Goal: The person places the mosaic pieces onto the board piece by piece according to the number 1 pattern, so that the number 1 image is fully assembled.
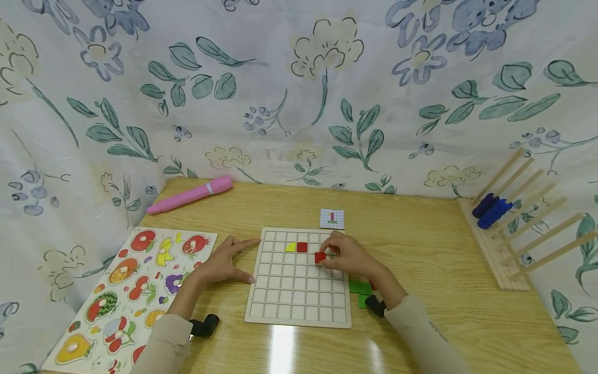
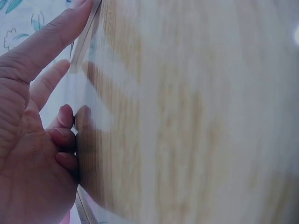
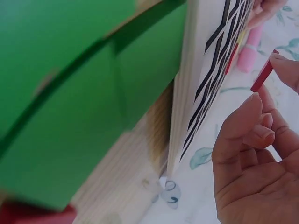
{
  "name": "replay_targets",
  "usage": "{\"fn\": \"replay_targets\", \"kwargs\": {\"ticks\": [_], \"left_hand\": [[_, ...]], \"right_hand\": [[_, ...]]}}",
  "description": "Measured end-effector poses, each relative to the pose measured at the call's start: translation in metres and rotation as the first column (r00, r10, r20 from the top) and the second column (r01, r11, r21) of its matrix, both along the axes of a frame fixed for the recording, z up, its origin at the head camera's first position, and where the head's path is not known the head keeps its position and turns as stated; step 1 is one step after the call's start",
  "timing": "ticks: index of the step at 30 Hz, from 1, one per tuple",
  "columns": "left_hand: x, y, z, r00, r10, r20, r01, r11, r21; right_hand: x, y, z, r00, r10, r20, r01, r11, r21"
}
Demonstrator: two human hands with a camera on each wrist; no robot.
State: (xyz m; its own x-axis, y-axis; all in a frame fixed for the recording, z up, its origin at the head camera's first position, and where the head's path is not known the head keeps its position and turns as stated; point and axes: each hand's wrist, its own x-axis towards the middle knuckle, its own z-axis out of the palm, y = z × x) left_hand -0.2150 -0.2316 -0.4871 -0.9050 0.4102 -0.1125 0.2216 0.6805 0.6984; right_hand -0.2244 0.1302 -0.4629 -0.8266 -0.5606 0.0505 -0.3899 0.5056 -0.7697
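A white wooden grid board (image 1: 286, 310) lies on the table. Along its left edge my left hand (image 1: 223, 264) rests, index finger and thumb spread and touching the rim; its other fingers curl against the tabletop in the left wrist view. Over the right half of the grid, my right hand (image 1: 349, 254) pinches a small red square tile (image 1: 320, 258) between thumb and finger. That tile (image 3: 264, 74) shows edge-on in the right wrist view. In the grid's second row sit a yellow quarter-round tile (image 1: 290, 247) and another red square tile (image 1: 302, 247), side by side.
A small pattern card (image 1: 332, 218) lies behind the board. Green tiles (image 1: 359, 286) lie by its right edge, partly under my right wrist. A fruit puzzle board (image 1: 161, 248) is at left, a pink pen-shaped object (image 1: 191, 196) behind it, a wooden peg rack (image 1: 495, 254) at right.
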Motion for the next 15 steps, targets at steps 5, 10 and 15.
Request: {"fn": "replay_targets", "kwargs": {"ticks": [5, 10, 15], "left_hand": [[0.001, 0.0, 0.0, 1.0, 0.001, 0.0, -0.001, 1.0, 0.0], [0.001, 0.001, 0.001, 1.0, 0.003, -0.001, -0.003, 1.0, -0.002], [0.001, 0.0, 0.0, 1.0, -0.002, -0.001, 0.002, 1.0, 0.005]], "right_hand": [[-0.001, -0.011, 0.001, 1.0, -0.006, -0.008, 0.007, 1.0, 0.019], [-0.003, -0.021, 0.001, 1.0, -0.002, -0.018, 0.003, 1.0, 0.028], [-0.004, -0.028, 0.0, 1.0, 0.004, -0.013, -0.004, 1.0, 0.03]]}}
